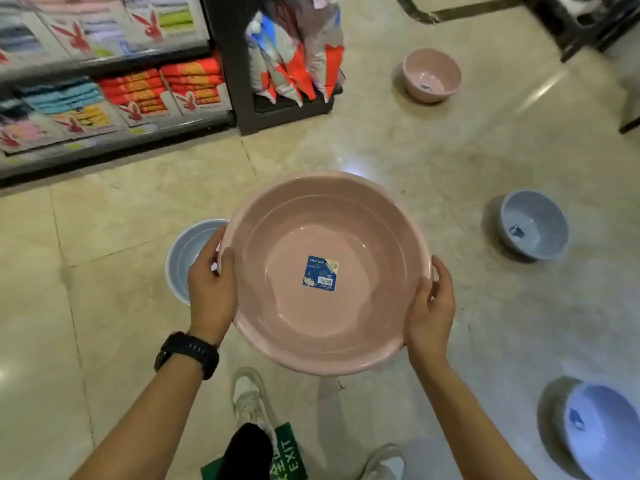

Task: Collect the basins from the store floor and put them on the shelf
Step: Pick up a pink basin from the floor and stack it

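Both hands, left hand [211, 289] and right hand [431, 306], clamp the pink basin [325, 271] by its rim. Four more sit on the floor [450, 161], at 9, 1, 3 and 5 o'clock, so plenty left.

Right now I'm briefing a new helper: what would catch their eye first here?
The big pink basin, held at its rim by the left hand and right hand, fills the centre. Around it, four more basins sit on the floor: a small pink basin ahead, two blue basins to the right, and another behind the left hand.
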